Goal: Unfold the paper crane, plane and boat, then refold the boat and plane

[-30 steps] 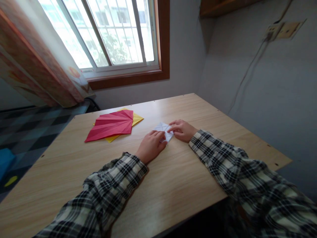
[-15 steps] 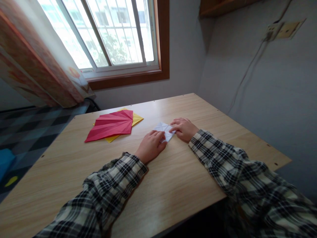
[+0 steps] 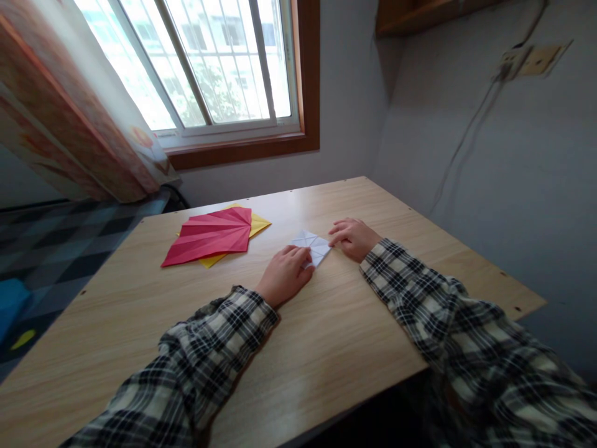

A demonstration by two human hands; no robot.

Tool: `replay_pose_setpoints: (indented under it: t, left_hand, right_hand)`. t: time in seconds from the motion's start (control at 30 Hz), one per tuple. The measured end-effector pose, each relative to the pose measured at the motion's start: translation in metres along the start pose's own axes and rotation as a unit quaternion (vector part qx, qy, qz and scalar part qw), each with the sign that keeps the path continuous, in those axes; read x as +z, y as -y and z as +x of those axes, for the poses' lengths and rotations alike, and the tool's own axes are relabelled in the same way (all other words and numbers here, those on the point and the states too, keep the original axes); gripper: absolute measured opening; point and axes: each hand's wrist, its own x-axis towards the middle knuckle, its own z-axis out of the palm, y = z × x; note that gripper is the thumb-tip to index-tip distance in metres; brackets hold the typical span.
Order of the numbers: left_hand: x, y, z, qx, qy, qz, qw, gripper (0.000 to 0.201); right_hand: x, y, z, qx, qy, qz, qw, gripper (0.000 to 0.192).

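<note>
A small sheet of folded white paper (image 3: 319, 247) with crease lines lies on the wooden table. My left hand (image 3: 286, 274) rests over its left part, the fingers bent down on it and the thumb at the near edge, holding it against the tabletop. At the paper's right corner is my right hand (image 3: 355, 239), fingers apart and holding nothing; whether its index fingertip touches the corner I cannot tell. To the left, a pleated red paper (image 3: 214, 235) lies over a yellow paper (image 3: 260, 226), whose corners stick out.
The wooden table (image 3: 298, 361) has its far edge near a wall below a window (image 3: 219, 68). A curtain (image 3: 74, 99) hangs at the left. On the right wall, a cable runs down from a socket (image 3: 541, 61). Something blue (image 3: 12, 305) stands beyond the table's left edge.
My right hand has slid to the right, off the white paper's surface to its corner, uncovering more creases. The left hand stays on the paper.
</note>
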Motion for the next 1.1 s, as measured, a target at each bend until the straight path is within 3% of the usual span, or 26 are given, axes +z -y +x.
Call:
replay_pose_setpoints:
  t: [0.33,0.63,0.83,1.1]
  left_hand:
    - [0.000,0.001,-0.001,0.000,-0.006,-0.006,1.000,0.018]
    - [0.000,0.001,-0.001,0.000,0.000,-0.004,1.000,0.027]
    - [0.000,0.001,-0.001,0.012,-0.006,-0.016,1.000,0.019]
    - [-0.003,-0.001,0.000,0.030,-0.014,0.009,0.999,0.015]
  right_hand:
    - [-0.001,-0.009,-0.002,0.012,-0.008,0.016,1.000,0.033]
    - [-0.003,0.009,0.002,0.053,-0.028,-0.006,0.998,0.028]
    - [0.003,0.009,0.003,0.023,0.012,0.014,1.000,0.025]
    - [0.005,0.002,0.002,-0.031,0.013,0.054,0.998,0.022]
